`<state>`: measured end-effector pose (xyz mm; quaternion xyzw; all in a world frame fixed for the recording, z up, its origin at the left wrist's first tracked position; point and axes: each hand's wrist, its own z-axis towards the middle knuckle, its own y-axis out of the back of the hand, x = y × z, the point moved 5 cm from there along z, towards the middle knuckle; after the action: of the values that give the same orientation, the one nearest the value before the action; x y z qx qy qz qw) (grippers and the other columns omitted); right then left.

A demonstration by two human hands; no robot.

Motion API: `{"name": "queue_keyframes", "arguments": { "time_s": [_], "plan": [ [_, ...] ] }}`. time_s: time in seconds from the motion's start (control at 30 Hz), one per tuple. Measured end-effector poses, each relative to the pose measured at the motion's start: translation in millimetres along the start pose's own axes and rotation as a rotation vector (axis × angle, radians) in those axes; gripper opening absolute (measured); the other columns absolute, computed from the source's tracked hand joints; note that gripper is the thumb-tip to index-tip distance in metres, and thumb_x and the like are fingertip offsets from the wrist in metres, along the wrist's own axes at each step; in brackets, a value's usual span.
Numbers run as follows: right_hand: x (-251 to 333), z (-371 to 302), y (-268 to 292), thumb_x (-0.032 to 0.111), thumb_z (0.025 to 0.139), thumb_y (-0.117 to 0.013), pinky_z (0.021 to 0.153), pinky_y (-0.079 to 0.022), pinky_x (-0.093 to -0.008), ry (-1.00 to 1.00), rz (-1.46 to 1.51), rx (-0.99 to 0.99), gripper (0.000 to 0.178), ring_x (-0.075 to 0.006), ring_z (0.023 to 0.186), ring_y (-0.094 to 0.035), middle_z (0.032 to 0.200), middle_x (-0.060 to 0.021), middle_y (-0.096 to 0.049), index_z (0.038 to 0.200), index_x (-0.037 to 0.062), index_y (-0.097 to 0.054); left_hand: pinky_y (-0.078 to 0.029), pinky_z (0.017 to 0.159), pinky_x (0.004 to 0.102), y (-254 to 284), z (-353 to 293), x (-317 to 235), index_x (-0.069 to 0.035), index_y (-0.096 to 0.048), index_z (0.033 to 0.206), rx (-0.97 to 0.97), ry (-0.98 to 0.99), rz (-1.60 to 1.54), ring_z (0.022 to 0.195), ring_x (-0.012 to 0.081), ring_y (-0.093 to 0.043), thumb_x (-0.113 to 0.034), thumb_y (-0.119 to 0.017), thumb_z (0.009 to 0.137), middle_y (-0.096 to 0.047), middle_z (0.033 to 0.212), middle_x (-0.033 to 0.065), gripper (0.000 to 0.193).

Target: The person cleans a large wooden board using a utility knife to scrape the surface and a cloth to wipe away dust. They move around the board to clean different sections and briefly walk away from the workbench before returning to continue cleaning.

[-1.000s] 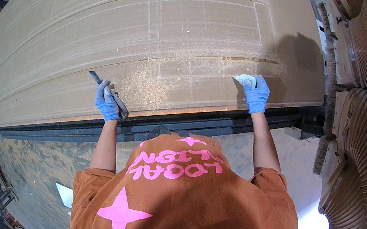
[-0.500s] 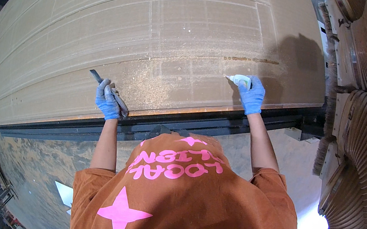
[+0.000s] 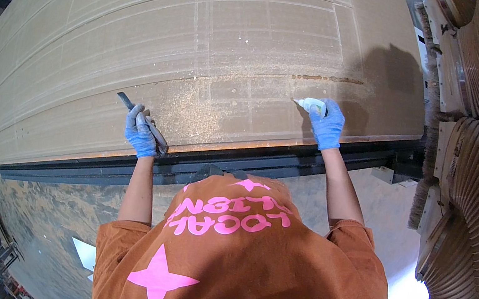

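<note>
The small white bottle (image 3: 308, 103) is located over the right-hand part of the large tan board (image 3: 271, 34), between the brown bead line (image 3: 327, 79) and the dark rail (image 3: 238, 158) along the near edge; from where I stand, I cannot tell whether its tip touches the surface. Handling: the bottle should be light, with a soft wall that gives under pressure, and not fragile. Smooth plastic may slip against a dusty glove. Grip it around the body and keep the fingers clear of the narrow tip. The right hand (image 3: 326, 126), in a blue glove, is closed around the rear of the body in this manner. The dark strip-like tool (image 3: 125, 100) is likely stiff and light; take hold of it along its middle and keep clear of the projecting end. The left hand (image 3: 139, 133), in a blue glove with greyed fingers, is curled around it near the board's near edge. Appearance: the bottle is white, lying nearly level with its tip directed left, and a greenish patch shows beside the fingers. The tool's exposed end is flat and blackish, slanting up and left. Pale wood chips (image 3: 191, 115) lie between the hands.
</note>
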<state>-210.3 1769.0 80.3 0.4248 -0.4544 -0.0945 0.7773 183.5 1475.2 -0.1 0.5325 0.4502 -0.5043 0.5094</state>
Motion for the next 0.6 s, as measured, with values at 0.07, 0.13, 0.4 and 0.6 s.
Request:
{"name": "queue_keyframes", "arguments": {
  "time_s": [0.07,0.13,0.4,0.6],
  "plan": [
    [-3.7,-0.5,0.1,0.019,0.072,-0.072,0.068,-0.049,-0.0367,-0.019,0.027,0.005,0.023,-0.0305,0.072,-0.060,0.080,-0.0157,-0.061,0.085,0.0027,-0.061,-0.051,0.065,0.0272,0.8,0.6,0.5,-0.002,-0.060,0.107,-0.003,0.002,0.001,0.082,0.0172,-0.062,-0.012,-0.049,0.092,-0.063,0.103,0.0083,0.021],
    [-6.3,-0.8,4.5,0.018,0.073,-0.071,0.068,-0.049,-0.0349,-0.051,0.025,-0.009,0.023,-0.0268,0.072,-0.060,0.080,-0.0147,-0.061,0.086,0.0024,-0.061,-0.051,0.065,0.0272,1.6,0.9,2.6,-0.002,-0.060,0.107,-0.002,0.009,0.004,0.083,0.0171,-0.062,-0.012,-0.049,0.092,-0.063,0.103,0.0083,0.021],
    [-50.2,-0.5,24.2,0.014,0.076,-0.071,0.071,-0.049,-0.0297,-0.203,0.210,-0.164,0.021,-0.0139,0.074,-0.058,0.081,-0.0097,-0.063,0.091,0.0032,-0.061,-0.050,0.063,0.0261,0.0,0.4,2.6,-0.003,-0.060,0.107,0.005,0.014,-0.013,0.080,0.0157,-0.061,-0.012,-0.049,0.093,-0.063,0.101,0.0075,0.020],
    [-61.3,7.7,35.9,0.016,0.075,-0.071,0.071,-0.050,-0.0328,-0.191,-0.027,-0.214,0.021,-0.0222,0.078,-0.063,0.085,-0.0120,-0.065,0.092,0.0048,-0.064,-0.049,0.062,0.0252,0.5,0.7,3.5,-0.003,-0.059,0.108,0.000,0.020,-0.003,0.078,0.0147,-0.061,-0.012,-0.048,0.093,-0.062,0.102,0.0079,0.021]
  ]
}}
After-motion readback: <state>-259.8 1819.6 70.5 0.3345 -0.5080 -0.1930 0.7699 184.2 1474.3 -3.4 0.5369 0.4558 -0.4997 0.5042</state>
